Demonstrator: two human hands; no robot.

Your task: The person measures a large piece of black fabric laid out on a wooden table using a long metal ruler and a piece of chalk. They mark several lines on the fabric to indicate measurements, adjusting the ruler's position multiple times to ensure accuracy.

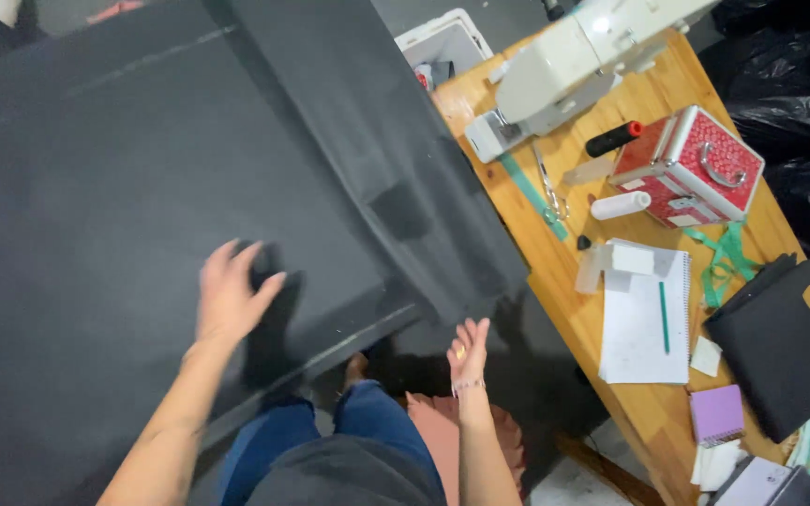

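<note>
A large sheet of black fabric (124, 169) fills the left and middle of the head view and drapes over the wooden table's near edge. My left hand (230, 292) rests flat on the fabric with fingers spread, close to its lower hem. My right hand (467, 351) is below the hanging fabric edge, palm up, fingers apart, holding nothing; a bracelet sits on its wrist. A small darker fabric patch (400, 208) lies on the cloth further up.
On the wooden table (555, 272) stand a white sewing machine (564, 66), a red patterned case (691, 169), scissors (550, 192), a white thread spool (621, 205), a notebook with a green pen (647, 319), green tape (724, 258) and folded black cloth (775, 347). Black bags (789, 94) at right.
</note>
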